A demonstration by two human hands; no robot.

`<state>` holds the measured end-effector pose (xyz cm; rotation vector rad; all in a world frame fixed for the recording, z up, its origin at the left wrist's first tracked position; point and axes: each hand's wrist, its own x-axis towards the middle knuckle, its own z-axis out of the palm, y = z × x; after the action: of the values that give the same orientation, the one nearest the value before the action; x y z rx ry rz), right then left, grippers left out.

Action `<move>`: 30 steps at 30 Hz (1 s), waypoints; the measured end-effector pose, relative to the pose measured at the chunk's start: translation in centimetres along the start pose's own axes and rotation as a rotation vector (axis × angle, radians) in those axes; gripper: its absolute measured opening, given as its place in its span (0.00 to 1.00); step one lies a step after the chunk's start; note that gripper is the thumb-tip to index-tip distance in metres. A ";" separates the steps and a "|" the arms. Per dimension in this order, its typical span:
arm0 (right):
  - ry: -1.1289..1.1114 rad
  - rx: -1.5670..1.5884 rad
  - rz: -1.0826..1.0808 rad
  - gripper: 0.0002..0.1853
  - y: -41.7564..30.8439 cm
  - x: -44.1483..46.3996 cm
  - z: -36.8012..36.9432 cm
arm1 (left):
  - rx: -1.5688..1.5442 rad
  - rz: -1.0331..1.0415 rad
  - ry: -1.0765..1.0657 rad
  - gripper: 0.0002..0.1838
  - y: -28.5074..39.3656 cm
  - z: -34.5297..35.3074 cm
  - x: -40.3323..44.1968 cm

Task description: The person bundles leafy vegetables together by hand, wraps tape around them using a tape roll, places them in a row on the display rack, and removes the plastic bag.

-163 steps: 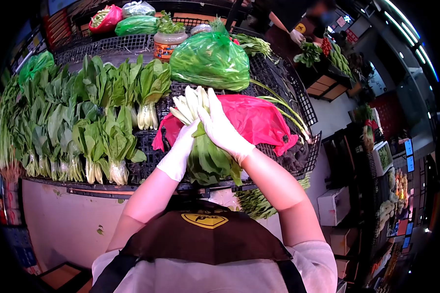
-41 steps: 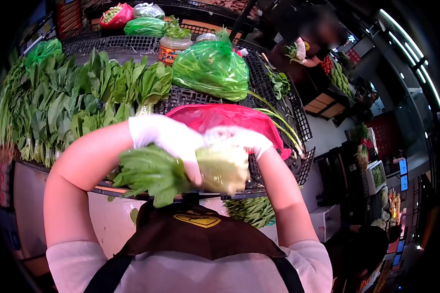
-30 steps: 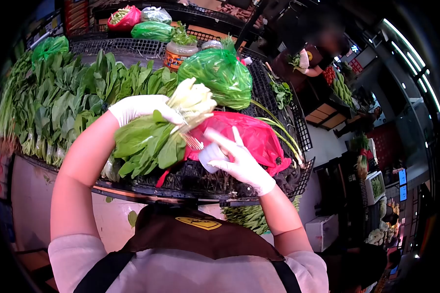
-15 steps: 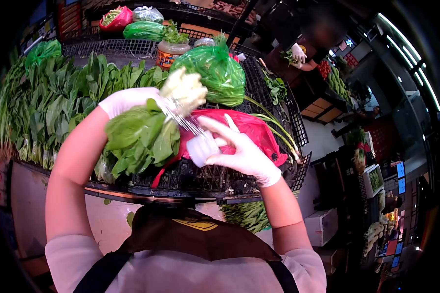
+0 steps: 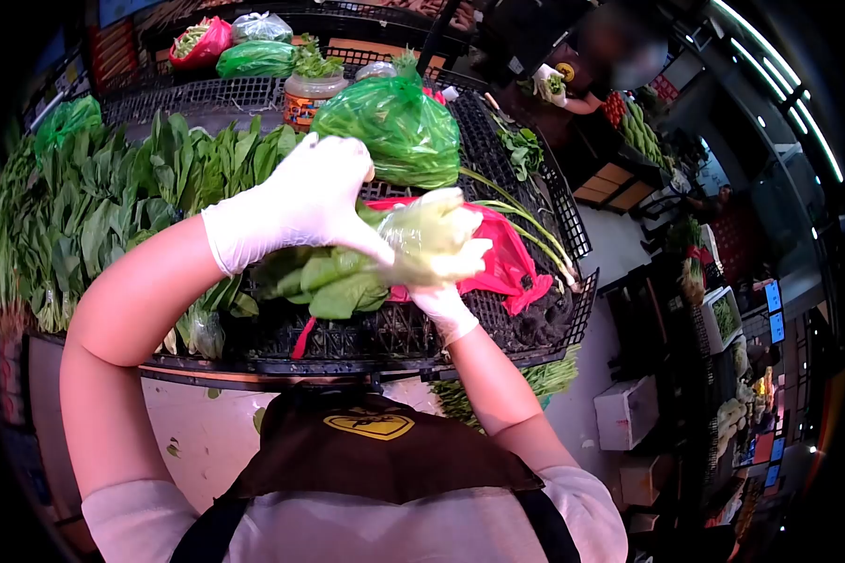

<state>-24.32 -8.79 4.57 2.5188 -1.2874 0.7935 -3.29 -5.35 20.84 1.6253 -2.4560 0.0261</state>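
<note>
A bunch of leafy greens with pale stems (image 5: pixel 432 235) is over the front of the crate stand, its leaves pointing left and its stem ends right. Shiny clear film or tape covers the stems. My left hand (image 5: pixel 310 192), in a white glove, grips the bunch from the left, thumb against the stems and the other fingers curled. My right hand (image 5: pixel 444 310), gloved too, is under and behind the stem end; its fingers are hidden by the bunch. No tape roll is visible. A red plastic bag (image 5: pixel 507 263) lies behind the bunch.
Rows of leafy greens (image 5: pixel 94 216) fill the left of the black crate stand (image 5: pixel 376 347). A green bag of vegetables (image 5: pixel 394 127) and a jar (image 5: pixel 312 98) stand behind my hands. Long stalks (image 5: pixel 535 239) lie to the right. A co-worker's gloved hand (image 5: pixel 546 84) holds greens farther back.
The bunch has moved right and down, its stem end turning from upward to rightward. My right hand, which held a tape roll with tape stretched to the bunch, has passed behind it, hiding the roll.
</note>
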 end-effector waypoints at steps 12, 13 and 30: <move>-0.214 1.169 0.599 0.18 -1.4 2.8 -5.5 | -1.189 -0.070 0.097 0.60 2.7 7.3 -1.6; -0.271 1.100 0.619 0.18 -1.0 3.1 -5.7 | -1.356 -0.060 0.159 0.57 2.5 9.4 -1.0; -1.078 1.179 0.228 0.29 5.9 4.8 -2.7 | -1.266 -0.064 -0.674 0.41 0.5 6.1 -2.4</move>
<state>-27.73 -14.52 9.07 4.1427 -1.6831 0.0836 -3.79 -3.74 14.50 1.1112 -1.8652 -1.8743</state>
